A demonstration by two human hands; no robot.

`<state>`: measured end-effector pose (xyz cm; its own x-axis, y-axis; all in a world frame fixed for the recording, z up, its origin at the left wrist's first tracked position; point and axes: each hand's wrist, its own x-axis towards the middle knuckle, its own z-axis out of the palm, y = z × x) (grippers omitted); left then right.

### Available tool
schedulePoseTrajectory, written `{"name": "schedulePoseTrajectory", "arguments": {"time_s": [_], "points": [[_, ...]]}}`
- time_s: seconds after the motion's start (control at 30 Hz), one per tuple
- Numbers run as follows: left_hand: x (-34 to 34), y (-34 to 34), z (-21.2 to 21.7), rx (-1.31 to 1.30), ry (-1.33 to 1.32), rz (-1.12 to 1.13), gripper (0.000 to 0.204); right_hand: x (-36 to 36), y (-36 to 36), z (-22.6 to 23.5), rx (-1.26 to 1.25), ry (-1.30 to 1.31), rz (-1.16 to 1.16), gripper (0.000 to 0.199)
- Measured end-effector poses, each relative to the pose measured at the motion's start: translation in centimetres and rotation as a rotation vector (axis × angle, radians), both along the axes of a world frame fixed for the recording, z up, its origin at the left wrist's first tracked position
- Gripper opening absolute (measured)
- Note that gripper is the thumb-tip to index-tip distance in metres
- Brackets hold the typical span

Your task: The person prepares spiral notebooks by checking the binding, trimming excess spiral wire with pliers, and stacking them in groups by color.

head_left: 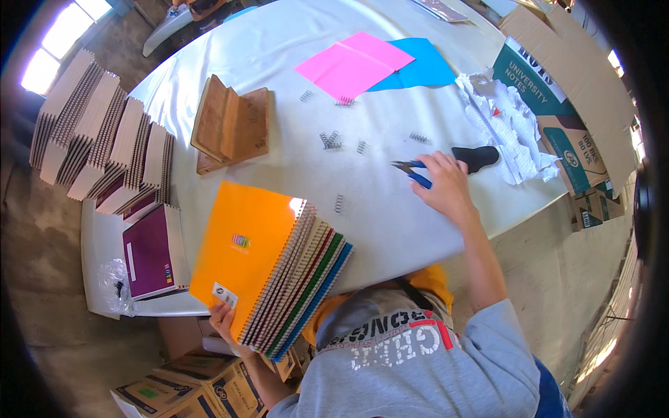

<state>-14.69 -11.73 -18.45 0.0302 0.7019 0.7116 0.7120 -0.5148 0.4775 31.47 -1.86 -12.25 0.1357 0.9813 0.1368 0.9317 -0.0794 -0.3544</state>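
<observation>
My left hand (224, 322) grips the lower corner of a stack of spiral notebooks (254, 240). An orange cover faces up, with white, green and blue edges fanned beneath. My right hand (447, 184) has its fingers around the blue handles of small pliers (412, 172), low over the white-covered table (397, 237). The jaws point left and hold nothing. Just beyond that hand lies a black pouch-like thing (477, 159). Loose wire coils (331, 141) are scattered to the left of the pliers, and one coil (339, 203) lies beside the notebooks.
A wooden stand (233, 125) sits left of centre. Pink sheet (355, 64) and blue sheet (421, 66) lie at the back. Crumpled white paper (505, 129) and cardboard boxes (575, 153) are on the right. Tall notebook stacks (104, 132) and a purple notebook (148, 254) line the left.
</observation>
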Motion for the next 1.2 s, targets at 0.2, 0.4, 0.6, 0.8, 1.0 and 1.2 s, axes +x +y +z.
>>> {"name": "schedulePoseTrajectory", "arguments": {"time_s": [0.2, 0.4, 0.6, 0.8, 1.0, 1.2], "points": [[-0.5, -0.1, -0.3, -0.113, -0.082, 0.004, 0.034, -1.6, -2.1, 0.6, -0.009, -0.258, -0.054, 0.072], [-0.6, -0.5, -0.9, -0.112, -0.02, 0.051, 0.038, 4.2, 6.5, -3.4, 0.299, 0.053, -0.154, 0.079], [0.0, -1.0, -0.3, -0.118, 0.027, 0.055, 0.041, 14.8, 14.4, -4.6, 0.112, -0.108, -0.234, 0.064], [0.2, -0.9, -0.4, -0.159, -0.002, 0.086, 0.042, 20.1, 15.5, -5.8, -0.113, -0.428, -0.336, 0.025], [-1.3, -0.9, -1.8, -0.098, 0.098, 0.093, 0.043, 18.2, 14.4, -5.2, 0.027, -0.059, 0.012, 0.024], [-0.4, -0.7, -1.1, -0.073, 0.11, 0.121, 0.046, 4.9, 9.0, -5.1, -0.005, 0.166, 0.334, 0.075]]}}
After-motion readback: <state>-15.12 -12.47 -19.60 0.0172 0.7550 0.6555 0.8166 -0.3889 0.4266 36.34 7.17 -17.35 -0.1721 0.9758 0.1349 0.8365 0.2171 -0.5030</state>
